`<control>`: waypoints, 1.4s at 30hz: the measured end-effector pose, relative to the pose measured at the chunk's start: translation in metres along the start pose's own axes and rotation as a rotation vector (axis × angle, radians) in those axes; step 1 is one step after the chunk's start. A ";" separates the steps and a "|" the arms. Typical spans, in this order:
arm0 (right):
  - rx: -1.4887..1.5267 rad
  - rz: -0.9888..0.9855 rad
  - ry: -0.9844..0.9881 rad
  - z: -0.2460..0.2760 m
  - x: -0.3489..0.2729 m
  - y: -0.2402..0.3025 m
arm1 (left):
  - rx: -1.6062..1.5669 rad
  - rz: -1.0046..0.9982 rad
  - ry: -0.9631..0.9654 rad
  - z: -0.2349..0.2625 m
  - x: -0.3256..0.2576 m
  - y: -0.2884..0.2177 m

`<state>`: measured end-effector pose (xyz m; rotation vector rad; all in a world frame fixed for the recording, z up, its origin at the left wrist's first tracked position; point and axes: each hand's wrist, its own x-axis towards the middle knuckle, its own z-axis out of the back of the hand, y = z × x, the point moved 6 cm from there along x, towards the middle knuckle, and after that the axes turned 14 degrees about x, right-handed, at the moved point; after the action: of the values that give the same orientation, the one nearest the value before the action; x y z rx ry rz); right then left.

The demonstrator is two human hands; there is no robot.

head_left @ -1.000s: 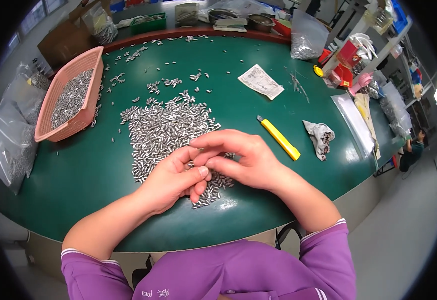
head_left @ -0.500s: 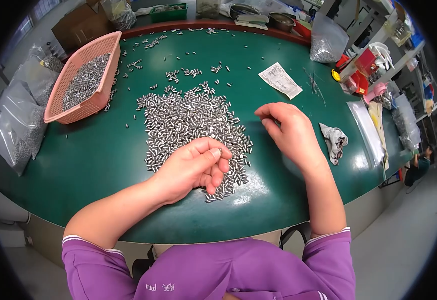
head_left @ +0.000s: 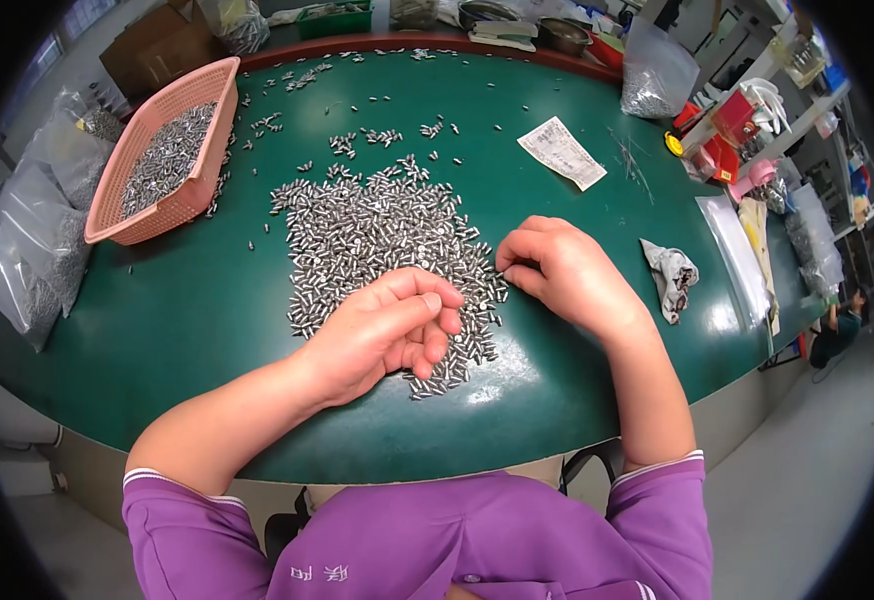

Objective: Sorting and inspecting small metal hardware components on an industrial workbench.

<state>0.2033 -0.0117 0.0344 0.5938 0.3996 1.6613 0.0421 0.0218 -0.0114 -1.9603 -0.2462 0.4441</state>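
Far left: clear bags [head_left: 32, 275] with small grey contents, beside the table's edge
Next: pink basket [head_left: 179, 213], tilted in view, holding many small metal parts [head_left: 165, 165]; seemingly a sizeable lot, though whether handled or waiting cannot be told
Centre: broad heap of like metal parts [head_left: 367, 230] on the green table [head_left: 197, 330], strays beyond; a large share apparently left, none visibly set apart as finished
Over the heap's near side: left hand [head_left: 382, 325], fingers loosely curled, thumb laid against the index finger; anything held, cannot tell
At the heap's right edge: right hand [head_left: 567, 275], thumb and index finger close together, narrow gap; a part between them, cannot tell
Behind it: printed slip [head_left: 562, 153]
Right: crumpled whitish wad [head_left: 672, 278], then flat clear bags [head_left: 729, 255]
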 end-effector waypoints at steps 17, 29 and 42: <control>0.040 -0.013 -0.007 0.000 -0.001 0.004 | 0.002 0.016 0.029 -0.002 0.000 0.002; 0.765 -0.046 0.036 -0.022 -0.002 0.039 | 0.087 0.037 -0.061 0.000 0.000 0.004; 0.312 -0.217 0.002 0.011 -0.009 0.003 | 0.023 0.011 0.014 -0.002 0.000 0.002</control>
<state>0.2078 -0.0219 0.0435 0.7507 0.7081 1.4016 0.0428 0.0192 -0.0127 -1.9423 -0.2203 0.4391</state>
